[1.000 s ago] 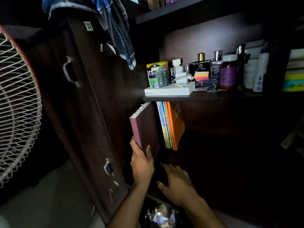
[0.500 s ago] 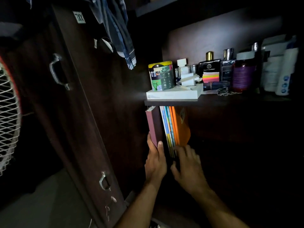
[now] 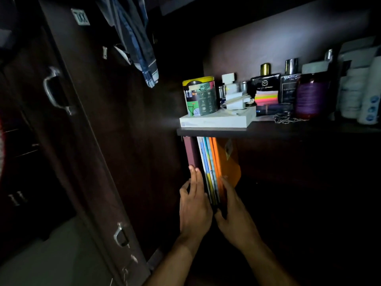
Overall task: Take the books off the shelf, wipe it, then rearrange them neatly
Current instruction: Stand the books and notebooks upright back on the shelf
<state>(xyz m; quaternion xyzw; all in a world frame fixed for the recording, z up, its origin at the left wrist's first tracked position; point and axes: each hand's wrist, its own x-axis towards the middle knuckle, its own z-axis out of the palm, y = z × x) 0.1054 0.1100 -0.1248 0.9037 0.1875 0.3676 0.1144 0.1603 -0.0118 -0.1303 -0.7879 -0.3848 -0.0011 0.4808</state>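
Bare skin comes first: two forearms reach up out of the dark bottom edge. The left hand lies with straight fingers flat against the outer face of the maroon book, fingertips reaching up its spine edge, thumb spread off to the left. Just to its right, the right hand presses its fingers against the orange book on the other flank; whether its thumb hooks round the lower corner I cannot tell in this light. Between the two palms stands a thin run of blue and yellow books, upright and squeezed together, so the whole row of books sits sandwiched between the hands in the dark compartment.

Directly above the fingertips is the edge of the upper shelf, with a flat white box overhanging its front corner and a printed tin standing on that box. Farther right of the hands and higher, bottles and a purple jar crowd the same board. Left of the left hand rises the dark cabinet side, a cloth hanging near its top.

Judging by the pose, the row is being squared up. The risks: with flat palms and no real grasp, the slim middle books could slide down or fan out if the pressure eases; the outer orange cover already leans outward and may flop. A hand lifted carelessly could strike the overhanging box and bring the tin down.
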